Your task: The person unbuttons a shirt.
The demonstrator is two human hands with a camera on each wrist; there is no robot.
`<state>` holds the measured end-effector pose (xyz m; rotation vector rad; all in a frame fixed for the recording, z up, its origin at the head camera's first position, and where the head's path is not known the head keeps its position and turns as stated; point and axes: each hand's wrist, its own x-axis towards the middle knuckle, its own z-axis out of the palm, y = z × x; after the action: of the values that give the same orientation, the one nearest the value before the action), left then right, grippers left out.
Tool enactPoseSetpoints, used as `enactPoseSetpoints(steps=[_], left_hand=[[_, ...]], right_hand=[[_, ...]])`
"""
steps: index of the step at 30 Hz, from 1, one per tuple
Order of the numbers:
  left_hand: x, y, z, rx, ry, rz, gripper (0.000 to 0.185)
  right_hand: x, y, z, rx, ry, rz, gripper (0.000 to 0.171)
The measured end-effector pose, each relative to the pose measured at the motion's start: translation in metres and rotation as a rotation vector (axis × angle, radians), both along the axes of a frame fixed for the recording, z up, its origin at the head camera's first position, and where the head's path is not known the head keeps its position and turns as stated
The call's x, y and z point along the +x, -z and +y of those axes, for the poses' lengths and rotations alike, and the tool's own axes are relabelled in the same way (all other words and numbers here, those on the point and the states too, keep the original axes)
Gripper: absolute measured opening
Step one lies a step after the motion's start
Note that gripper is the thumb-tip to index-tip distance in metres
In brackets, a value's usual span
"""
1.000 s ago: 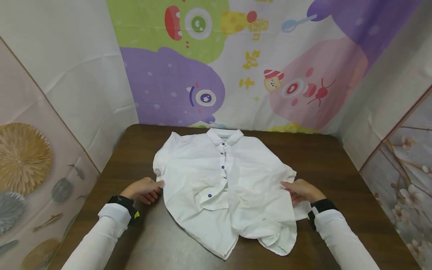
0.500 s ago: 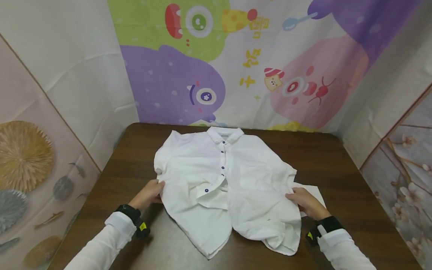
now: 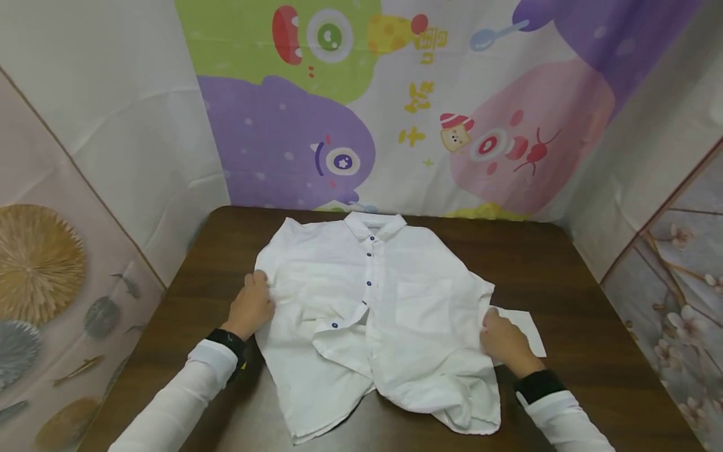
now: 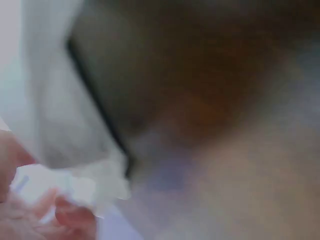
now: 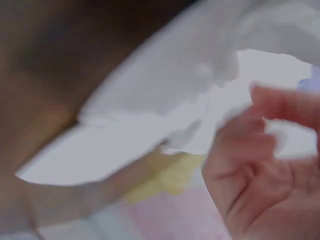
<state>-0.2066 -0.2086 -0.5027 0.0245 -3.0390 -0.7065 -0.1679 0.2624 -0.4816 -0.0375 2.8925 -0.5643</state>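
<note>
A white button-up shirt lies front up on the table, collar at the far side, with dark blue buttons down its placket. The lower front is open and one placket edge folds over, while the lower right hem is bunched. My left hand grips the shirt's left side just below the sleeve. At the opposite side my right hand pinches the side edge, its curled fingers showing in the right wrist view. A white flap sticks out beyond that hand; whether it belongs to the shirt, I cannot tell.
The dark brown wooden table has rounded far corners. Behind it hangs a cartoon-printed cloth, with patterned panels at left and right. A black band circles the left wrist, and another sits on the right.
My left hand has moved up along the shirt's side, and the left front hem has swung left. My right hand has shifted slightly right and down. The white flap at right shows more.
</note>
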Motion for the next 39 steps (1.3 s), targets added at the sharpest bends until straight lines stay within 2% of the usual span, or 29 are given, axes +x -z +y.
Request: enactPoseSetpoints(steps=[2, 4, 5, 7, 9, 10, 12, 17, 20, 23, 26, 29, 31, 34, 35, 36, 39], left_hand=[[-0.001, -0.003, 0.010, -0.065, 0.056, 0.121, 0.032], [0.000, -0.006, 0.022, -0.123, 0.125, 0.132, 0.029], [0.001, -0.006, 0.027, -0.159, 0.159, 0.101, 0.029], [0.004, -0.007, 0.036, -0.203, 0.205, -0.034, 0.042], [0.005, -0.005, 0.042, -0.206, 0.215, -0.174, 0.059], [0.005, -0.004, 0.043, -0.218, 0.217, -0.215, 0.065], [0.002, 0.000, 0.043, -0.219, 0.220, -0.245, 0.074], [-0.016, 0.008, 0.034, -0.204, 0.251, -0.236, 0.075], [-0.025, 0.010, 0.027, -0.140, 0.286, -0.233, 0.071], [-0.024, 0.006, 0.021, -0.040, 0.289, -0.208, 0.062], [-0.009, -0.002, 0.019, 0.013, 0.249, -0.108, 0.046], [0.018, -0.013, 0.018, -0.009, 0.204, -0.012, 0.028], [0.039, -0.020, 0.020, -0.007, 0.196, -0.021, 0.024], [0.072, -0.029, 0.022, 0.001, 0.205, -0.138, 0.030], [0.082, -0.032, 0.023, 0.001, 0.204, -0.211, 0.033], [0.092, -0.033, 0.024, 0.001, 0.201, -0.281, 0.036], [0.112, -0.033, 0.028, 0.009, 0.198, -0.430, 0.046]], right_hand=[[-0.001, -0.005, -0.015, 0.001, -0.032, 0.121, 0.012], [0.000, -0.007, -0.032, -0.007, -0.102, 0.169, 0.021], [0.001, -0.007, -0.040, -0.001, -0.140, 0.146, 0.028], [0.003, -0.003, -0.055, 0.023, -0.197, 0.034, 0.044], [0.003, 0.003, -0.066, 0.060, -0.232, -0.086, 0.060], [0.002, 0.007, -0.069, 0.078, -0.239, -0.137, 0.066], [-0.001, 0.012, -0.073, 0.099, -0.243, -0.185, 0.073], [-0.015, 0.016, -0.073, 0.097, -0.245, -0.191, 0.074], [-0.021, 0.014, -0.069, 0.050, -0.276, -0.191, 0.074], [-0.020, 0.008, -0.060, -0.020, -0.318, -0.170, 0.074], [-0.010, 0.000, -0.050, -0.091, -0.331, -0.125, 0.074], [0.012, -0.009, -0.041, -0.142, -0.345, -0.035, 0.064], [0.030, -0.014, -0.038, -0.139, -0.393, 0.057, 0.054], [0.058, -0.013, -0.036, -0.068, -0.441, 0.214, 0.049], [0.065, -0.010, -0.036, -0.032, -0.437, 0.267, 0.050], [0.072, -0.007, -0.035, 0.014, -0.416, 0.312, 0.052], [0.088, 0.006, -0.031, 0.074, -0.307, 0.382, 0.054]])
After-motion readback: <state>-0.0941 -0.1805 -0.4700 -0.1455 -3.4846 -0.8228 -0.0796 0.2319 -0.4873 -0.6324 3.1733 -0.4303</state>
